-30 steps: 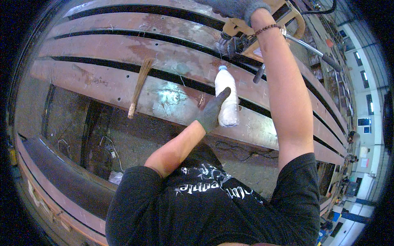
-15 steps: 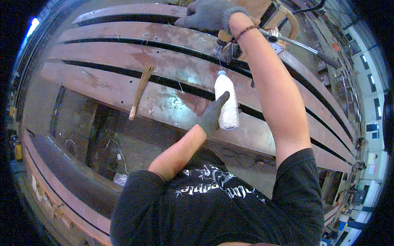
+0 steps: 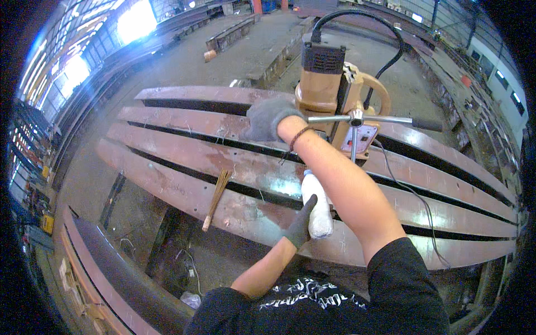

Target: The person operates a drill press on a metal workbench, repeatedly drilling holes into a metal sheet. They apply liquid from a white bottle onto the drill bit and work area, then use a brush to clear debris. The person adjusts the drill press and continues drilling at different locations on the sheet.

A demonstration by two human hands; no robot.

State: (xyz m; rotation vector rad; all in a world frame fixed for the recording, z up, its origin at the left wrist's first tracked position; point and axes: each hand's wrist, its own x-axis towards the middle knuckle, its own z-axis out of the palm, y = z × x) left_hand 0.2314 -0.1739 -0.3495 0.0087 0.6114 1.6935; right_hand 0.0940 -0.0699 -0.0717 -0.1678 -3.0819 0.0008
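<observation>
My left hand [image 3: 301,223], in a dark grey glove, is closed around a white plastic bottle [image 3: 320,220]. The bottle leans with its blue cap pointing away from me, toward the foot of a tan and black magnetic drill [image 3: 321,84]. My right hand [image 3: 272,120], also gloved, is closed at the left end of the drill's feed handle [image 3: 385,118]; the grip under the fingers is hidden. My right forearm crosses over the steel and covers the cutter area. A bundle of thin sticks [image 3: 216,201] rests on the long steel beams [image 3: 173,167] left of the bottle.
A thin black cable [image 3: 410,190] hangs from the drill across the beams at the right. A thicker black hose [image 3: 391,28] arches over the drill's top. Dark gaps run between the beams. Another curved beam [image 3: 106,273] lies at the lower left, and several steel sections stand on the floor beyond.
The view has tilted up, bringing the whole drill and the far floor into sight. My left hand keeps hold of the bottle, and my right hand stays beside the drill.
</observation>
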